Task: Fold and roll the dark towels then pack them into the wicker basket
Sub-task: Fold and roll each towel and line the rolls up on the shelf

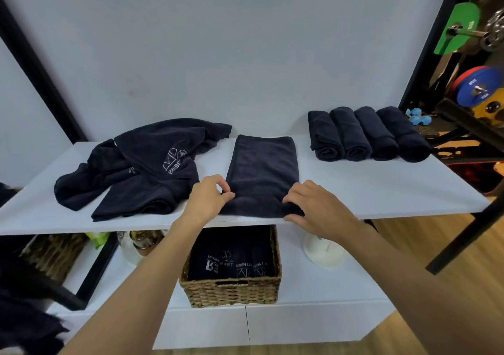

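A dark towel (263, 169) folded into a long strip lies on the white shelf (368, 188), running away from me. My left hand (208, 197) pinches its near left corner and my right hand (317, 207) grips its near right corner, where the near end is turned up into a small fold. A heap of loose dark towels (136, 169) with pale lettering lies to the left. Several rolled dark towels (365, 133) lie side by side at the back right. Below the shelf, the wicker basket (231, 290) holds several dark rolled towels with printed logos.
A white round object (324, 251) and a second woven basket (51, 253) sit on the lower white surface, with jars (139, 241) between. Black frame posts (41, 76) flank the shelf. Weight plates (477, 84) and a green plate (458, 27) stand at the right.
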Action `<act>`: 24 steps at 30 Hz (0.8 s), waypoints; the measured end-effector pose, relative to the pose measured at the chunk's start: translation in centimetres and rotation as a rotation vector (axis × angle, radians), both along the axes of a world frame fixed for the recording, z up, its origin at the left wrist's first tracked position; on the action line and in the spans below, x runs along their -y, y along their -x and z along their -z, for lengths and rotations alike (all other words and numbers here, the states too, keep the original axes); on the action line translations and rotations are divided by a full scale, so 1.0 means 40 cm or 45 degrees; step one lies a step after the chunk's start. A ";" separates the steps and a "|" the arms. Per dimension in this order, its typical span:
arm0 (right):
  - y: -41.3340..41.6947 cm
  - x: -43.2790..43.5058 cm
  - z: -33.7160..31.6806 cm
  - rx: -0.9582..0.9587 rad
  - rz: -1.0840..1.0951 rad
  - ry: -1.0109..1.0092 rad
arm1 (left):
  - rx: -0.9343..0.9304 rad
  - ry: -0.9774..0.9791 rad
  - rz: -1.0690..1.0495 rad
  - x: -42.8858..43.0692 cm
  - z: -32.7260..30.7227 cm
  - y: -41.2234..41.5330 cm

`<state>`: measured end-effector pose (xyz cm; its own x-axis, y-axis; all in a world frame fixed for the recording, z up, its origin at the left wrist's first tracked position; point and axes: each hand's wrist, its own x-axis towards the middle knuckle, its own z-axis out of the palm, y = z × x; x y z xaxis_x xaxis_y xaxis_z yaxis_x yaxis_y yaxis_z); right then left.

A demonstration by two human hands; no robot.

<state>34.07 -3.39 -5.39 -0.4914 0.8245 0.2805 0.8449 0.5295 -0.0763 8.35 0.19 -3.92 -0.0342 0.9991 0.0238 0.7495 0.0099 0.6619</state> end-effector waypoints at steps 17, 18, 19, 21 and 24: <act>0.009 -0.069 -0.050 -0.366 0.149 0.336 | -0.490 -0.298 0.696 -0.037 -0.006 0.019; 0.015 -0.067 -0.045 -0.251 0.107 0.135 | -0.466 -0.215 0.708 -0.049 -0.018 0.017; 0.021 -0.067 -0.037 -0.131 0.041 -0.061 | -0.437 -0.141 0.722 -0.064 -0.028 0.017; 0.031 -0.063 -0.024 0.018 -0.064 -0.225 | -0.383 -0.010 0.753 -0.088 -0.041 0.018; 0.037 -0.073 -0.013 0.105 -0.060 -0.128 | -0.302 0.124 0.777 -0.123 -0.050 0.022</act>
<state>32.61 -0.47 -4.86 -0.5540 0.7696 0.3175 0.8199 0.5705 0.0477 7.49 5.12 -1.94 0.5335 0.8356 -0.1307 0.7651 -0.4110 0.4957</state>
